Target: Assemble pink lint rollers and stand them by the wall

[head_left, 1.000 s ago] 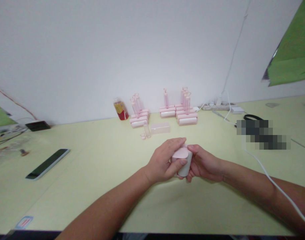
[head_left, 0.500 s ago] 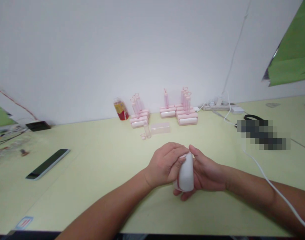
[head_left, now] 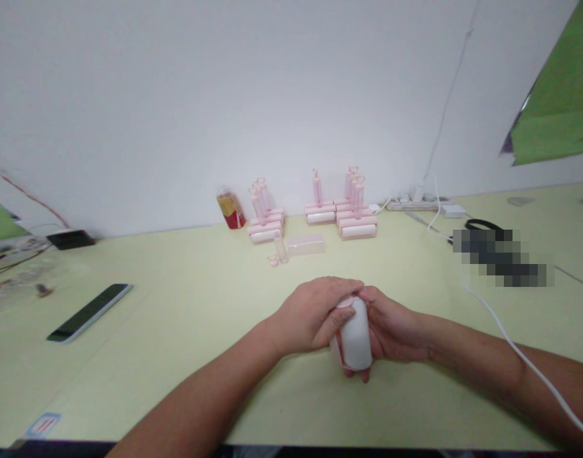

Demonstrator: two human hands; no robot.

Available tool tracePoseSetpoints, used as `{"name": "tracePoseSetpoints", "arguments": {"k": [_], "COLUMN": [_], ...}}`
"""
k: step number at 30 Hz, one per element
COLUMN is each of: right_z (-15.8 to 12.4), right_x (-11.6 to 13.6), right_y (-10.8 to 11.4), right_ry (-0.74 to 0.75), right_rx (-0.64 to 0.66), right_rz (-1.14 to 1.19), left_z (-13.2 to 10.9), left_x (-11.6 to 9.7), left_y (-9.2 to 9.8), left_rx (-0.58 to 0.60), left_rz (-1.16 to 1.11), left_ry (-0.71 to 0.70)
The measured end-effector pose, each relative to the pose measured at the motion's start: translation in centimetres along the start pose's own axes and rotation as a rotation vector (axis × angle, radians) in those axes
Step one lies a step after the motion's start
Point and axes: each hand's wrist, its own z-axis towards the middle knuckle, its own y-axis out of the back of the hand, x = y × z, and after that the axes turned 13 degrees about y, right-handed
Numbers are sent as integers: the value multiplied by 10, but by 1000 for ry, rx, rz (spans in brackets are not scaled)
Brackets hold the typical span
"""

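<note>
Between my hands, low over the table, is a lint roller head (head_left: 357, 337) stood on end: a white roll in a pale pink case. My left hand (head_left: 313, 315) is closed around its upper end, with the thumb along the pink edge. From the other side my right hand (head_left: 397, 329) wraps it, fingertips showing beneath the bottom end. Beyond my hands lie a clear pinkish cover (head_left: 305, 244), a clear tube handle (head_left: 280, 248) and a small pink piece with a loop (head_left: 272, 260).
Several pink lint rollers with upright handles (head_left: 358, 227) stand by the wall, near a red-and-yellow packet (head_left: 231, 208). A phone (head_left: 91, 313) lies to the left. On the right are a power strip (head_left: 418, 205), a white cable (head_left: 506, 337) and a pixelated dark object (head_left: 501, 257).
My right thumb has come down toward the left fingertips at the roller head's top. The left fingers now lie flatter over that end, and more of the pink case shows.
</note>
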Motion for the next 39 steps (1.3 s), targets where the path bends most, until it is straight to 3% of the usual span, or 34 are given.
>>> {"name": "tracePoseSetpoints", "arguments": {"k": [5, 23, 29, 33, 39], "right_z": [1, 2, 2, 0, 0], "right_x": [-1, 1, -4, -7, -11], "right_y": [-8, -9, -4, -2, 1], "right_ry": [9, -22, 8, 34, 16], "right_rx": [-75, -17, 5, 14, -8], "right_rz": [-14, 35, 21, -13, -79], "left_z": [3, 5, 5, 2, 0], "left_x": [-3, -13, -10, -5, 0], "left_y": [-1, 3, 6, 0, -11], "left_rx": [-48, -44, 29, -8, -10], "left_rz": [21, -77, -216, -287, -541], "left_ry": [11, 191, 159, 127, 296]}}
